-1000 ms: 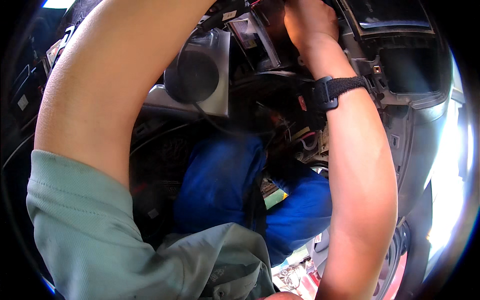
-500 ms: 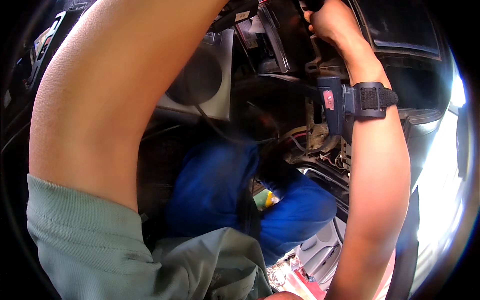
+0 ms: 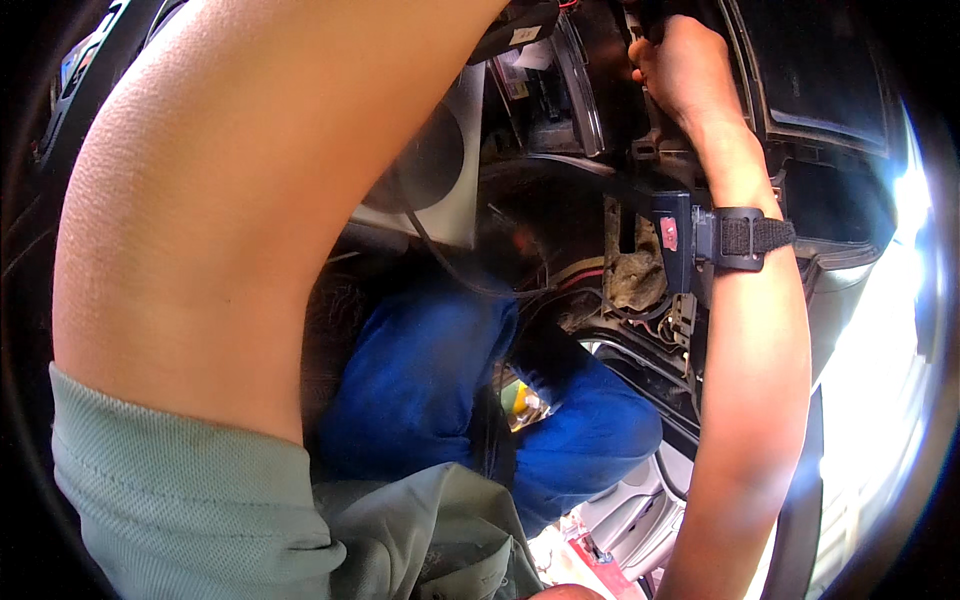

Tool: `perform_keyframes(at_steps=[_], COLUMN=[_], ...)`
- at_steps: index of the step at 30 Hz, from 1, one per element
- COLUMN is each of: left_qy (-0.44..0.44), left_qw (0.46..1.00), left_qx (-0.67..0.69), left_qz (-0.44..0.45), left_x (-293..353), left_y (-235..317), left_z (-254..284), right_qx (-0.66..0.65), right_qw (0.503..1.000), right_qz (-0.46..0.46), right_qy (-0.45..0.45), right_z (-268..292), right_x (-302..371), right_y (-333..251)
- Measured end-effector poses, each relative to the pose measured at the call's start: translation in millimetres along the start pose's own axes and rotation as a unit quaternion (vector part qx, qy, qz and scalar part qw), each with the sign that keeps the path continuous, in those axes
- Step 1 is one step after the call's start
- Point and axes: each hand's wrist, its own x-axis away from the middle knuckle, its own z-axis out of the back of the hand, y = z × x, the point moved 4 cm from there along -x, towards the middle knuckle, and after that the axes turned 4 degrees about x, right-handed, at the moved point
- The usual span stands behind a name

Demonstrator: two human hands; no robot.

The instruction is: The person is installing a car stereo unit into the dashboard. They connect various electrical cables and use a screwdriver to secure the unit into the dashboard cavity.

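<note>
My right hand (image 3: 690, 75) is raised to the top edge, its fingers curled at a dark part inside an opened-up car dashboard. What they grip is hidden in shadow. A black box-shaped device (image 3: 672, 240) is strapped to my right wrist by a black band (image 3: 742, 240). My left arm (image 3: 215, 210) crosses the upper left and leaves over the top edge, so the left hand is out of sight. Between the arms hang a black module with a pale label (image 3: 520, 32) and a grey-white panel with a dark round area (image 3: 440, 155).
Loose wires (image 3: 590, 272) and a metal bracket (image 3: 636, 278) show below the dash. A black dashboard panel (image 3: 815, 70) is at upper right. My blue trousers (image 3: 400, 390) fill the lower middle. The open doorway (image 3: 880, 420) on the right is bright, with a grey door panel (image 3: 630, 520) below.
The view has shifted slightly, so the dashboard parts sit a little further right. My right hand appears slightly lower and further right, its fingers still curled. The left hand stays out of view.
</note>
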Motion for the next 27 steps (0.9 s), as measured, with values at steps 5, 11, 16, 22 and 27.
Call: perform_keyframes(at_steps=[5,11,16,22,27], left_qy=[0.022,0.05,0.068,0.023,-0.016], left_qw=[1.0,0.998,0.997,0.999,0.995], left_qx=[0.003,0.023,0.019,-0.024,0.069], left_qz=[-0.001,0.001,0.017,0.03,0.071], left_x=[-2.9,1.5,0.2,-8.2,1.4], left_y=[-1.1,-1.9,-1.1,-4.0,5.9], left_z=[-3.9,-5.7,-4.9,-8.0,0.3], right_qx=[0.092,0.112,0.036,0.083,-0.037], right_qw=[0.994,0.991,0.999,0.99,0.954], right_qz=[0.049,0.043,0.022,0.084,0.197], right_qy=[0.031,0.057,0.021,0.074,0.223], right_z=[-12.2,-18.3,-6.9,-6.4,29.9], right_x=[-11.2,-8.5,-0.8,-3.9,99.2], right_y=[13.0,10.9,2.8,3.6,-28.8])
